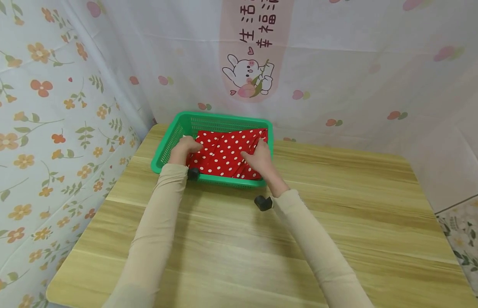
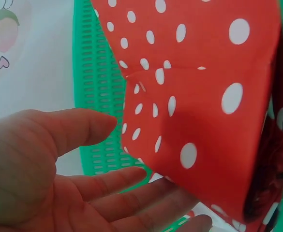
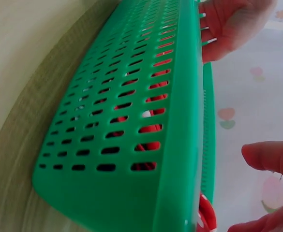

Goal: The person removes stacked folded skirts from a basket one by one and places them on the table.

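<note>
Inside the green basket (image 1: 239, 182) lies a red cloth with white dots (image 1: 227, 154), folded into layers, its long axis running left to right along the basket's long side. It fills most of the basket and sits nearer the near wall than the far one, where a strip of slotted plastic shows behind it.

At the basket's left end, the left hand (image 1: 185, 149) reaches in from above with its fingers extended and the thumb spread well away from them. The cloth lies to this hand's right; in the left wrist view the fingertips come up against the cloth's edge, though whether any slip beneath it I cannot tell.

Toward the basket's right end, the right hand (image 1: 259, 158) is over the cloth, thumb pointing left and a wide gap between thumb and fingers. From this hand the cloth stretches away to the left and underneath. The right hand overlaps the cloth more, while the left one is at its border; so the piece spans between the two hands along its length. Contact on the right is hard to judge.

Under and in front of the basket is the wooden table (image 1: 231, 248), and behind the basket hangs a printed curtain (image 1: 319, 72). Red shows through the slots in the basket's wall in the right wrist view.
</note>
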Demonstrator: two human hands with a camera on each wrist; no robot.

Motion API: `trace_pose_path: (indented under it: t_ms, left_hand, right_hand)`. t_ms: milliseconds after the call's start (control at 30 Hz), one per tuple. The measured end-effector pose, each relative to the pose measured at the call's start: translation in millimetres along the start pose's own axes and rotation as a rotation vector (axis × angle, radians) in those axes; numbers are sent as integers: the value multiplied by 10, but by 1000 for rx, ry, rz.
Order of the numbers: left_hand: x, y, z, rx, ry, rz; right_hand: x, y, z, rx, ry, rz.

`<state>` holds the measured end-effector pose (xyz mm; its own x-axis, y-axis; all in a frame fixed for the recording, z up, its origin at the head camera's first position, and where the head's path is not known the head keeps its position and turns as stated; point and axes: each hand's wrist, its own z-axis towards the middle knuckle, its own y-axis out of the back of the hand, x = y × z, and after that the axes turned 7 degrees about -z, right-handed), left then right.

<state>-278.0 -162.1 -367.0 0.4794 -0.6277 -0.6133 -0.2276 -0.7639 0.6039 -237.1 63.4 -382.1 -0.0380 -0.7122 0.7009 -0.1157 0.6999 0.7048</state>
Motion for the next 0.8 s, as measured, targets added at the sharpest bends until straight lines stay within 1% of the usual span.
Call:
trace_pose_path:
  t_ms: [100,200,300,433,533,633,800]
  left_hand:
    - [13,-8,33,24,16,-32]
    - [22,-7,43,55,15,-53]
    - [42,-1,37,109,34,-185]
    - [75,3,37,186,88,-371]
    - [99,1,72,203,113,-402]
    - [118,2,120,208,135,-408]
    - [132,-6,181,231,160,-442]
  right_hand:
    - [-3,-21,23,-5,-35,67]
    - [4,-32,40,-5,-76,128]
    - [11,-37,59,-2,-101,205]
    - [14,-22,92,3,-133,354]
    - [19,2,117,27,-177,445]
    - [24,23,137,61,-228,455]
    - [2,2,170,111,-271,365]
